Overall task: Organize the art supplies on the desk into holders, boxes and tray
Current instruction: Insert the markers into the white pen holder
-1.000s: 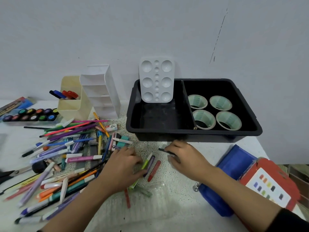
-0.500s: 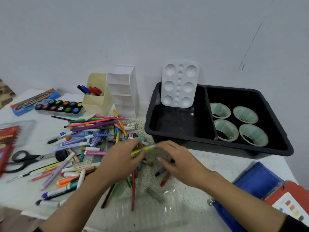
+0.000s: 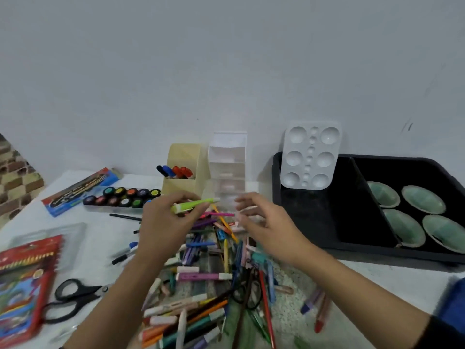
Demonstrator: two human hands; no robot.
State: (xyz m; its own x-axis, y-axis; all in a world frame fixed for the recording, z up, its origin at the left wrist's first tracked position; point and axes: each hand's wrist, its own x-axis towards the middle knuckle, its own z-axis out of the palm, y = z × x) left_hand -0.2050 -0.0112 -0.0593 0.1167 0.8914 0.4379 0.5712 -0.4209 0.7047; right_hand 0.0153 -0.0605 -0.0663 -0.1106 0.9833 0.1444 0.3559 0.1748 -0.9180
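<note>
My left hand (image 3: pixel 166 222) grips a yellow-green highlighter (image 3: pixel 193 205), lifted above the pile and level with the base of the holders. My right hand (image 3: pixel 264 222) hovers just to its right with relaxed, spread fingers and holds nothing. Behind them stand a cream pen holder (image 3: pixel 186 157) with several markers in it and a white tiered holder (image 3: pixel 227 157). A heap of pens, markers and pencils (image 3: pixel 201 275) covers the desk below my hands. The black divided tray (image 3: pixel 327 222) sits to the right, with a white palette (image 3: pixel 310 154) leaning in it and several tape rolls (image 3: pixel 422 200) in its right part.
A row of paint pots (image 3: pixel 120 196) and a blue pencil box (image 3: pixel 80 188) lie at the back left. Black scissors (image 3: pixel 73 298) and a red pencil pack (image 3: pixel 22 280) lie at the near left. Crayons (image 3: pixel 317 308) lie near right. A blue case (image 3: pixel 453 303) is at the right edge.
My left hand picked the yellow-green highlighter off the desk and lifted it toward the holders. My right hand rose from the desk beside it. My head turned left.
</note>
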